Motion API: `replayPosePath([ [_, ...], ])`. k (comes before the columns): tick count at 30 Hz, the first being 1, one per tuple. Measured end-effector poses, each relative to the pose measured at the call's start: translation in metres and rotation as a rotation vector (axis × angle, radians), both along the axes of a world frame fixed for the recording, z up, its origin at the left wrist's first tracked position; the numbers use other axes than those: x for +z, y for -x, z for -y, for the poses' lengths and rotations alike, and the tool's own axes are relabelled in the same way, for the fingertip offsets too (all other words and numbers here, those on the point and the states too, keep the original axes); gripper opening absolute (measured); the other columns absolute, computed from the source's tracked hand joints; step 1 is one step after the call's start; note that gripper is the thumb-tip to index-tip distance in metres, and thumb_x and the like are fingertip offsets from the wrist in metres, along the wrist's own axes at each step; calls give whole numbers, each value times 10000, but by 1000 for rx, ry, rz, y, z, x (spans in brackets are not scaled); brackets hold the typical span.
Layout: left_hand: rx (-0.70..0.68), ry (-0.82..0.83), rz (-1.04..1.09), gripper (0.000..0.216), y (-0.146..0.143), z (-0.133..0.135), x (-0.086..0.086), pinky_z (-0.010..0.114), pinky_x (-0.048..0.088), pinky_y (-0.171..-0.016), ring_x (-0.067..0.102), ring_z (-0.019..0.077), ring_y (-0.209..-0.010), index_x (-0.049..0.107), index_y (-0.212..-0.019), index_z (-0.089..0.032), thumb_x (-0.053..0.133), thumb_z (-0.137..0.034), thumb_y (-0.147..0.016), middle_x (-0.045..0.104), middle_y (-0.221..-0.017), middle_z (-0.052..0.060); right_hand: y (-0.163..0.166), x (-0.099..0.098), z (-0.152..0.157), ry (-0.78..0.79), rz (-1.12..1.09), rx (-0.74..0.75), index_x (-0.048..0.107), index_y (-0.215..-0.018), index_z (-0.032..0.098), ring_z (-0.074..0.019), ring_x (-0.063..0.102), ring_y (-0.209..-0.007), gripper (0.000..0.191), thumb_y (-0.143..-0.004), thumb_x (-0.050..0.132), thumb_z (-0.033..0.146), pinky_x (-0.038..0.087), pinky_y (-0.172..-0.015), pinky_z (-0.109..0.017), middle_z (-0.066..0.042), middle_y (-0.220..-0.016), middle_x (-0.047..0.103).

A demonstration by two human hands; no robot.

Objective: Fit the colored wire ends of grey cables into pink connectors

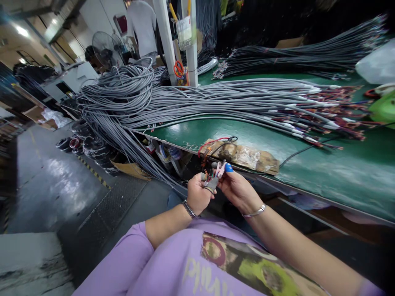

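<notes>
Just off the bench's front edge, my left hand (198,193) is closed around the end of a cable, with grey covers on its fingertips. Thin coloured wires (210,177) fan out of that grip. My right hand (239,190) meets it from the right, fingers pinched together at these wires. Blue tape wraps its thumb tip, and something pale pink shows by its fingertips, too small to name. Directly beyond both hands lies a worn board (247,156) wrapped in tape and clear film, with red and black leads and a dark lump on it.
Across the green bench (333,172) stretches a large bundle of grey cables (210,100), stripped ends to the right. Darker cables (293,53) lie behind. Orange-handled scissors (178,69) hang at a white post (193,53). A person (142,28) stands at the back.
</notes>
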State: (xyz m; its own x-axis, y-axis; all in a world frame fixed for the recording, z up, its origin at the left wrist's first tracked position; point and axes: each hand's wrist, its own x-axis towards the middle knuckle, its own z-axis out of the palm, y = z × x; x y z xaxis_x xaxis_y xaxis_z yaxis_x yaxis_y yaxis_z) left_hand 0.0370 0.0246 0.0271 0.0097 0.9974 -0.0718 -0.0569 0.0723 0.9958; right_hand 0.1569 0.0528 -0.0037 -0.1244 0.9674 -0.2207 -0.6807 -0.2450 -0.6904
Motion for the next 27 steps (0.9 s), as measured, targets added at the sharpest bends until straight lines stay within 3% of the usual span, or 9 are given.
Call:
replayPosePath([
  [6,-1,16,11,319,2,2,-4,162,352,-361,458,55,-371,506,-703,-175,713,-417,-707,538,-500,-51,2,9,2,72,-44,-28,699,-784,208,-131,574,-654,255,-763,722,460,505,-654,-261,-4,-712,655],
  [14,14,33,104,330,6,8,-10,158,332,-354,452,52,-367,505,-720,-168,671,-452,-749,537,-507,-50,-5,8,8,202,-121,98,667,-705,228,-129,607,-662,315,-770,677,536,520,-625,-237,-4,-736,675],
  [18,40,66,138,375,11,12,-10,160,305,-345,447,51,-366,516,-701,-158,674,-497,-726,539,-502,-41,-7,3,19,129,-50,227,682,-793,216,-145,607,-691,361,-718,705,569,510,-644,-265,-28,-818,678],
  [21,35,92,136,405,13,15,-10,163,297,-343,439,50,-361,525,-682,-152,683,-524,-700,535,-493,-39,-3,6,27,11,60,306,676,-828,198,-141,570,-649,333,-681,774,480,476,-644,-278,-10,-721,639],
  [24,-6,108,123,408,15,16,-12,167,307,-349,446,53,-366,534,-693,-151,696,-526,-685,540,-499,-40,0,8,30,-67,216,246,656,-743,180,-112,495,-573,265,-672,799,391,402,-583,-254,15,-623,589],
  [27,-72,126,97,391,17,16,-16,168,314,-357,461,54,-369,527,-684,-151,692,-504,-699,556,-509,-34,-1,8,29,-96,352,189,661,-722,166,-106,462,-573,276,-656,798,397,362,-570,-251,3,-653,603],
])
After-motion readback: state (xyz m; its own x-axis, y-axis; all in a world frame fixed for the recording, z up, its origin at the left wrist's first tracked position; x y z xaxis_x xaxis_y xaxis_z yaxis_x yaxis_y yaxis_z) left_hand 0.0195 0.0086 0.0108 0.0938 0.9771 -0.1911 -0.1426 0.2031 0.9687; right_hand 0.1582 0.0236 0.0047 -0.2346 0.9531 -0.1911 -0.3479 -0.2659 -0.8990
